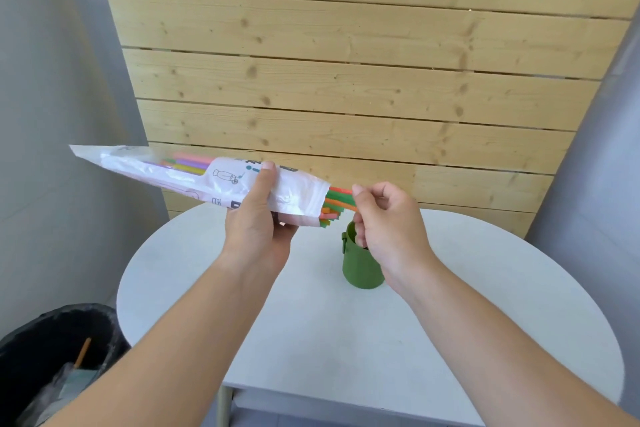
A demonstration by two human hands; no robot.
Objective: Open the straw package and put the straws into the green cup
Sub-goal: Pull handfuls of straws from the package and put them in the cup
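My left hand [258, 218] grips a long white plastic straw package [194, 173], held in the air and slanting down to the right. Its right end is open, and coloured straws [337, 201], red, green and orange, stick out of it. My right hand [384, 222] pinches the tips of those straws with thumb and fingers. Directly below the package's open end stands the green cup [360, 265] on the white round table [485, 305]; my right hand hides part of its rim.
A black bin [52, 340] with a liner and some rubbish stands on the floor at the lower left. A wooden plank wall [346, 62] rises behind the table. Grey walls flank both sides.
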